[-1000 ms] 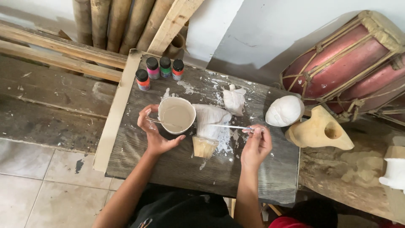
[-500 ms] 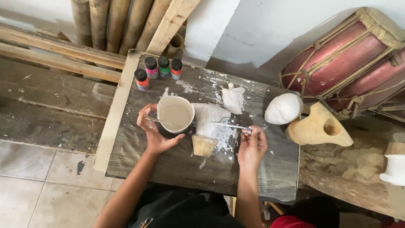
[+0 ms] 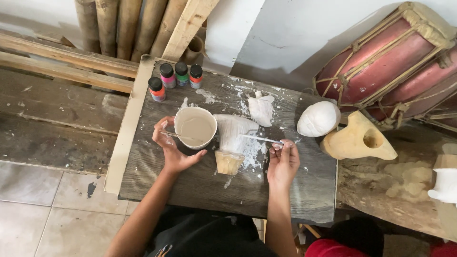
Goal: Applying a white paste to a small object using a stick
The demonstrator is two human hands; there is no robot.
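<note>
A cup (image 3: pixel 195 127) of pale paint stands on a dark wooden board (image 3: pixel 204 185). My left hand (image 3: pixel 172 148) grips the cup's near side, where a thin stick lies across the rim. My right hand (image 3: pixel 283 164) holds a thin paintbrush (image 3: pixel 259 138) whose tip touches a carved wooden piece (image 3: pixel 232 138). That piece is painted white on top, and its lower end (image 3: pixel 228 162) is bare wood. White paint is smeared on the board around it.
Several small paint bottles (image 3: pixel 173 78) stand at the board's far left. A white painted piece (image 3: pixel 262 108), a white rounded mask (image 3: pixel 318 119) and an unpainted wooden carving (image 3: pixel 357 139) lie to the right. A red drum (image 3: pixel 390 62) and bamboo poles (image 3: pixel 119 26) stand behind.
My right hand and the brush have shifted slightly along the carved piece. My left hand stays on the cup.
</note>
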